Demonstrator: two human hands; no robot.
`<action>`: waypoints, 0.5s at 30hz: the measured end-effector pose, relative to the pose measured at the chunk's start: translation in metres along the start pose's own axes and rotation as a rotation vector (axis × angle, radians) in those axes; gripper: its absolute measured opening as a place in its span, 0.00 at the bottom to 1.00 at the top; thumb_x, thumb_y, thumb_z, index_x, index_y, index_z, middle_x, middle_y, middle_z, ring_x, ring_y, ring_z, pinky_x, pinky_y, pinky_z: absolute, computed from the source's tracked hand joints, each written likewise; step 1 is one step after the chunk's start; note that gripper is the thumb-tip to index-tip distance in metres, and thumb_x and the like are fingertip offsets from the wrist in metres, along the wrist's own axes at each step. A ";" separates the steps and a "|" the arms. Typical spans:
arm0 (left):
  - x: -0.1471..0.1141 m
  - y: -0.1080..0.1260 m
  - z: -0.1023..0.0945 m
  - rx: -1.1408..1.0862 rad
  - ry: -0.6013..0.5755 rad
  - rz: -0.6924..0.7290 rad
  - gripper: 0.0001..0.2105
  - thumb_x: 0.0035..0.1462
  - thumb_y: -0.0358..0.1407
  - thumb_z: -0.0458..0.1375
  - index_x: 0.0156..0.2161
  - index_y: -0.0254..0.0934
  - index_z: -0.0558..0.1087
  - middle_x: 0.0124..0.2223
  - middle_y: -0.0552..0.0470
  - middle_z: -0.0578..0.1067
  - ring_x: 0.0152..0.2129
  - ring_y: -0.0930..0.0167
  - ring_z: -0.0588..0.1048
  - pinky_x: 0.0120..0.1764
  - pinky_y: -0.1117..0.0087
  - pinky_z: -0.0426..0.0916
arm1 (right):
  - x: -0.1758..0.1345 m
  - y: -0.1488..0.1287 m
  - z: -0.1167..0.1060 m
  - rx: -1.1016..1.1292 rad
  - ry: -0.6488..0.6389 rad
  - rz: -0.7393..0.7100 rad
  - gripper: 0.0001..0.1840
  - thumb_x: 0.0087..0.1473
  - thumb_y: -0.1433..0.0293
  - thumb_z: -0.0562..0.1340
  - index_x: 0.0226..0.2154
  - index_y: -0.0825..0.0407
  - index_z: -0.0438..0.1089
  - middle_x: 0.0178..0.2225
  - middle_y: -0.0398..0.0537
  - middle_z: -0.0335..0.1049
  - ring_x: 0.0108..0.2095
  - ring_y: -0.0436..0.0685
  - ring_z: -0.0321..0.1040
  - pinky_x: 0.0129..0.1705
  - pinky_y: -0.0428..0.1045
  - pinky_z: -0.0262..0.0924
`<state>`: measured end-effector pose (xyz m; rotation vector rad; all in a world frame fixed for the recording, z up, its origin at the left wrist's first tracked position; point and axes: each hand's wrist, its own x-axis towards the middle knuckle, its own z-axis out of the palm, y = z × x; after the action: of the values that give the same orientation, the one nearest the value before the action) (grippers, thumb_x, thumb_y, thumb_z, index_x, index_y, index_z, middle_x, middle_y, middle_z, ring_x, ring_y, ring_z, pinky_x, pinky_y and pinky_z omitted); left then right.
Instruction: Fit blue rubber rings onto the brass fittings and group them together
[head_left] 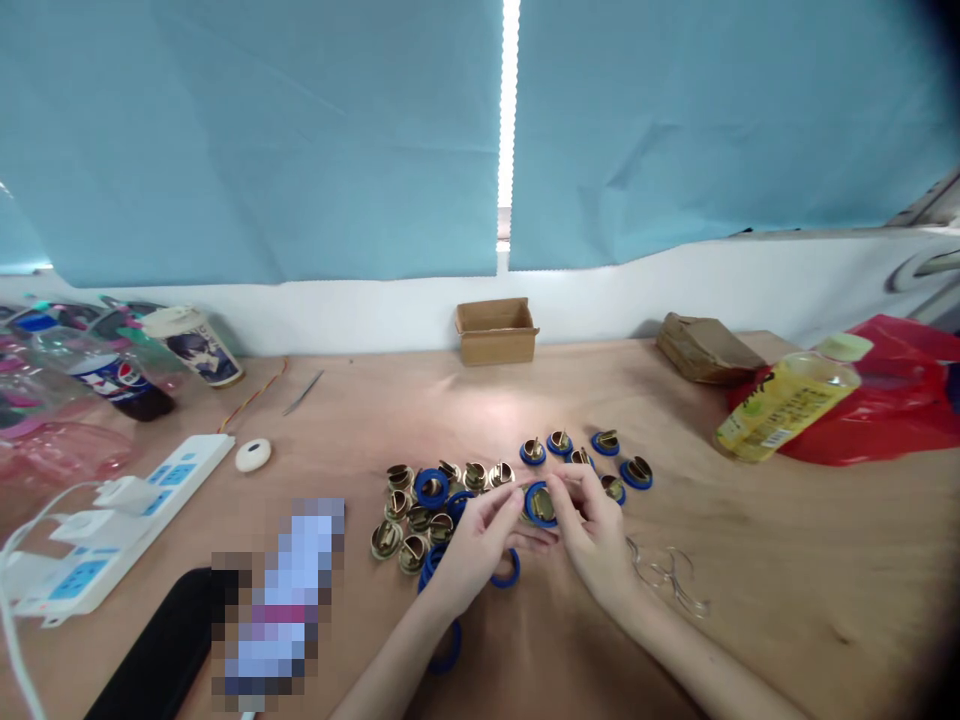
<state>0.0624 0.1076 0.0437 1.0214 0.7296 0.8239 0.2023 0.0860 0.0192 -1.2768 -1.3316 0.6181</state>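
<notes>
Between both hands I hold a round brass-coloured metal piece point(543, 505) with a blue ring around its rim. My left hand point(480, 540) pinches its left side with thumb and fingers, and my right hand point(592, 525) grips the right side. Left of the hands lies a group of bare brass pieces point(385, 539) with upright tabs. Loose blue rings point(433, 488) lie on and beside them, and another blue ring point(508, 568) shows below my left hand. Beyond my right hand, several brass pieces with blue rings point(636, 472) stand spread out, some partly hidden by it.
Thin bent wires point(667, 580) lie right of my right forearm. A small open cardboard box point(497, 347) stands against the wall. On the right are a yellow-labelled bottle point(795, 400) and red bag point(892, 400); at left a power strip point(127, 535), cola bottle point(112, 375) and black case point(161, 640).
</notes>
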 end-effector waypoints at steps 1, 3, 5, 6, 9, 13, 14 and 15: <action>-0.001 0.001 0.000 0.003 -0.021 0.009 0.22 0.57 0.44 0.60 0.54 0.34 0.71 0.43 0.43 0.80 0.31 0.64 0.81 0.37 0.63 0.76 | -0.001 0.000 0.000 -0.020 0.005 -0.006 0.09 0.63 0.62 0.55 0.35 0.49 0.65 0.22 0.41 0.68 0.21 0.51 0.64 0.22 0.45 0.57; -0.002 0.001 -0.002 0.014 -0.057 0.028 0.22 0.57 0.43 0.60 0.55 0.36 0.71 0.47 0.42 0.78 0.32 0.65 0.80 0.38 0.63 0.76 | -0.002 0.000 -0.002 -0.057 0.020 -0.032 0.10 0.63 0.63 0.55 0.33 0.49 0.66 0.22 0.42 0.68 0.20 0.51 0.63 0.22 0.45 0.56; -0.003 0.000 -0.003 0.011 -0.076 0.045 0.21 0.58 0.43 0.60 0.55 0.38 0.71 0.50 0.41 0.76 0.33 0.65 0.80 0.38 0.62 0.76 | -0.002 0.001 -0.004 -0.092 0.020 -0.089 0.10 0.63 0.64 0.55 0.33 0.49 0.68 0.23 0.42 0.68 0.22 0.52 0.64 0.23 0.46 0.58; -0.003 -0.001 -0.003 0.001 -0.079 0.047 0.21 0.58 0.43 0.60 0.55 0.38 0.71 0.51 0.41 0.76 0.34 0.65 0.80 0.39 0.62 0.76 | -0.002 0.000 -0.005 -0.110 0.013 -0.128 0.10 0.63 0.65 0.55 0.34 0.49 0.69 0.24 0.43 0.70 0.23 0.52 0.65 0.25 0.46 0.59; -0.003 -0.005 -0.004 -0.027 -0.085 0.034 0.21 0.58 0.43 0.59 0.55 0.38 0.71 0.49 0.41 0.76 0.33 0.64 0.80 0.39 0.60 0.76 | -0.001 0.000 -0.009 -0.148 -0.037 -0.258 0.12 0.64 0.68 0.52 0.40 0.48 0.71 0.32 0.47 0.73 0.32 0.55 0.70 0.34 0.49 0.64; -0.001 -0.007 -0.005 -0.055 -0.051 0.066 0.21 0.59 0.42 0.58 0.56 0.38 0.69 0.48 0.43 0.77 0.36 0.63 0.80 0.42 0.58 0.75 | 0.000 0.001 -0.010 -0.176 -0.053 -0.332 0.17 0.64 0.71 0.49 0.47 0.48 0.70 0.40 0.51 0.69 0.39 0.58 0.69 0.41 0.52 0.65; -0.001 -0.007 -0.006 -0.052 -0.037 0.082 0.21 0.59 0.42 0.58 0.56 0.38 0.69 0.48 0.43 0.77 0.37 0.62 0.80 0.42 0.58 0.75 | 0.000 0.001 -0.009 -0.183 -0.044 -0.331 0.18 0.63 0.71 0.49 0.48 0.47 0.70 0.41 0.52 0.67 0.40 0.58 0.68 0.42 0.53 0.65; 0.000 -0.007 -0.006 -0.043 -0.025 0.099 0.21 0.59 0.42 0.58 0.56 0.39 0.69 0.49 0.43 0.76 0.39 0.61 0.79 0.42 0.59 0.76 | 0.001 0.002 -0.009 -0.186 -0.039 -0.326 0.18 0.63 0.71 0.49 0.49 0.47 0.70 0.42 0.52 0.66 0.41 0.59 0.68 0.43 0.54 0.65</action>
<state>0.0586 0.1079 0.0349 1.0335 0.6420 0.9069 0.2111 0.0844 0.0197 -1.1637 -1.6167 0.2973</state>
